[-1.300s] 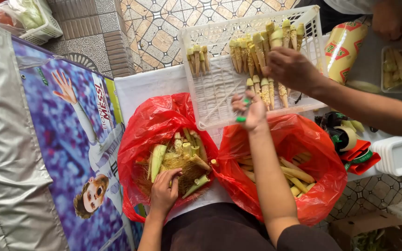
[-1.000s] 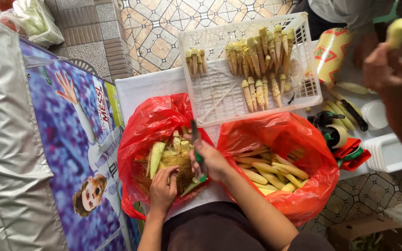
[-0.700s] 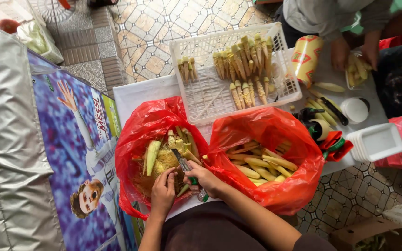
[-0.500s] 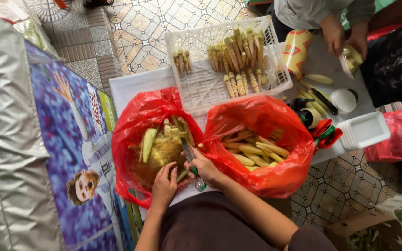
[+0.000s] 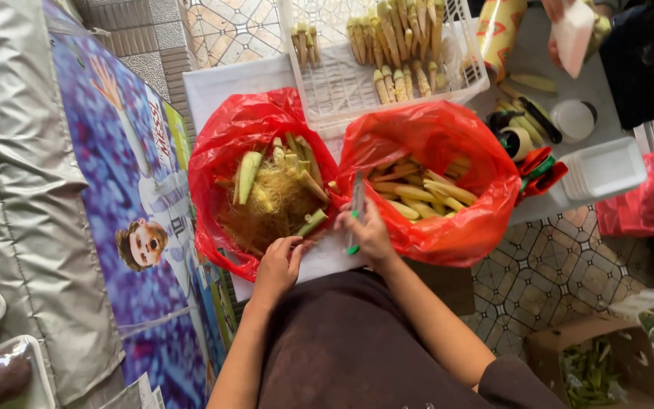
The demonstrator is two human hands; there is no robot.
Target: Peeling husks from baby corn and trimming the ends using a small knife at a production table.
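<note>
1. The person wears a dark brown garment, plain and without any pattern, covering the lap and torso.
2. A short sleeve of the same dark brown ends above the elbow.
3. Both forearms, the left hand (image 5: 275, 265) and the right hand (image 5: 369, 235) are bare: no gloves, rings or watch visible.

Two bags sit side by side on the table (image 5: 225, 79), the husk bag (image 5: 228, 151) left of the corn bag (image 5: 448, 144), with the basket (image 5: 357, 98) behind them.

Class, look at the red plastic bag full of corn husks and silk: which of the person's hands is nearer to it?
Left. The left hand rests at the near edge of the red plastic bag of husks and silk, touching it. The right hand, holding a green-handled knife, sits beside it, by the other bag.
</note>
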